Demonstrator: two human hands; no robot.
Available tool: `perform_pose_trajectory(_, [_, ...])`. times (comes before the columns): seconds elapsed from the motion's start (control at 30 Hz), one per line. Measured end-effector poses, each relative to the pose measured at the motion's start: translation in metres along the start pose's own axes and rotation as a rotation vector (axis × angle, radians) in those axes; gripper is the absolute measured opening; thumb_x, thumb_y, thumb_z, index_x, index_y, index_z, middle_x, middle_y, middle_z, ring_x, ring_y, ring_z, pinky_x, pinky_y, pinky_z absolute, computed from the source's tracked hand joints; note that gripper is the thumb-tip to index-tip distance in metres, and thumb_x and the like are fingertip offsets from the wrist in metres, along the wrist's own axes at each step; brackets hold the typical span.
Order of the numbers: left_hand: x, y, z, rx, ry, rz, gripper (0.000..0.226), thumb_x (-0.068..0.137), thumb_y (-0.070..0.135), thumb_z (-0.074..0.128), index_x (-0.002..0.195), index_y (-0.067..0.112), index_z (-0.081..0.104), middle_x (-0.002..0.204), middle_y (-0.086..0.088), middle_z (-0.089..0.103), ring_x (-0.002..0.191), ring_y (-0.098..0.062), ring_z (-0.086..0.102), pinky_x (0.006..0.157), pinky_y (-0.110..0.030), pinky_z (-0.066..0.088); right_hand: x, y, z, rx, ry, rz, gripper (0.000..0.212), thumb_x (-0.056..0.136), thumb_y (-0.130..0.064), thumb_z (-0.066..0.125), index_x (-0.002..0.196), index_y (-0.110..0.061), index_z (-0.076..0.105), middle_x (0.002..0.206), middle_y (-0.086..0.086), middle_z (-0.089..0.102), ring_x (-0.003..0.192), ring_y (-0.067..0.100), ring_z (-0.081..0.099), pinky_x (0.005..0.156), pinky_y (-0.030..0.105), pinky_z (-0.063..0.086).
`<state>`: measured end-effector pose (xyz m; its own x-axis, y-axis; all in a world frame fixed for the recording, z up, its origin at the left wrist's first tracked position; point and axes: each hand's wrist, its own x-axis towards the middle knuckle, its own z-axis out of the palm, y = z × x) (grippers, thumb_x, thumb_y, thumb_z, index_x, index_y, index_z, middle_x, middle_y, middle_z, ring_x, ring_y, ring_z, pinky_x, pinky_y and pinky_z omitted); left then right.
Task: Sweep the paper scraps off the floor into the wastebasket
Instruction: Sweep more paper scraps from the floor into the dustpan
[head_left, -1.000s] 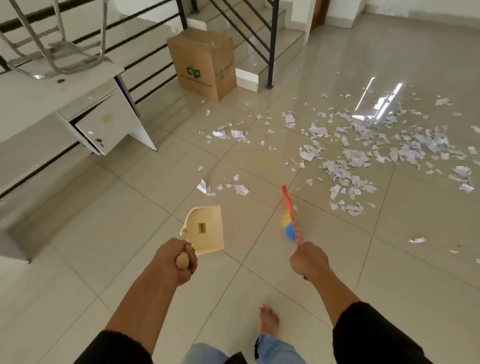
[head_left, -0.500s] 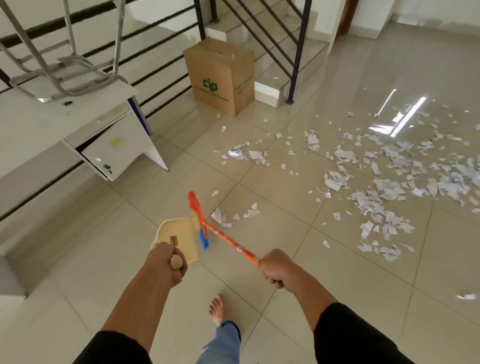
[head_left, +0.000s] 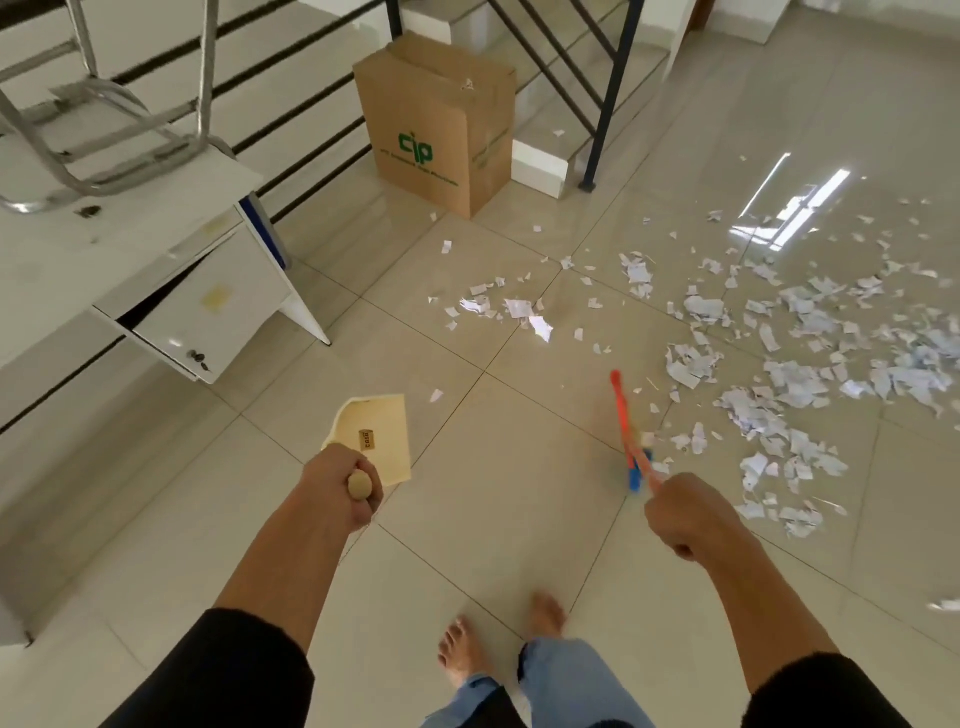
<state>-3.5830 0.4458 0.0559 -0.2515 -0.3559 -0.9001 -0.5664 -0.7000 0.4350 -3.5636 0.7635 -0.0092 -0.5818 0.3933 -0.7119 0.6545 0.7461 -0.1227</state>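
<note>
White paper scraps (head_left: 779, 395) lie scattered over the glossy tiled floor, thickest at the right and thinner toward the middle (head_left: 514, 309). My left hand (head_left: 340, 486) grips the round-ended handle of a cream dustpan (head_left: 374, 436), held in the air with its pan pointing forward. My right hand (head_left: 685, 514) grips the orange handle of a small broom (head_left: 631, 431) with a blue and yellow head, blurred, beside the near edge of the scraps. A brown cardboard box (head_left: 431, 130) with green lettering stands open at the foot of the stairs.
A white desk (head_left: 171, 270) with a part-open drawer and an upturned metal chair on top stands at the left. Black stair railings (head_left: 608, 98) and white steps rise behind the box. My bare feet (head_left: 498, 639) stand on the tiles below.
The broom has swung from the left, beside the dustpan, over to the right near the scrap pile. The view has moved forward, closer to the box and scraps.
</note>
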Motion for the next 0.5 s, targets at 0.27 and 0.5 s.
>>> perform_pose_trajectory(0.27, [0.080,0.042,0.068,0.091,0.013,-0.013,0.026,0.088,-0.008,0.045,0.108,0.004,0.057,0.066,-0.006,0.048,0.024,-0.008,0.040,0.031,-0.013,0.038,0.055,-0.077,-0.051,0.283,-0.253,-0.140,0.019,0.095,-0.009,0.052,0.101,0.004,0.064,0.070,0.012,0.054,0.050,0.016,0.042,0.042,0.020,0.030])
perform_pose_trajectory(0.5, [0.106,0.088,0.131,0.074,0.116,0.003,0.027,0.087,-0.009,0.044,0.108,0.005,0.055,0.072,-0.008,0.049,0.029,-0.010,0.043,0.031,-0.014,0.040,0.136,-0.197,0.014,0.338,-0.428,-0.163,0.017,0.098,-0.012,0.048,0.083,-0.007,0.055,0.065,0.007,0.053,0.045,0.013,0.040,0.040,0.019,0.030])
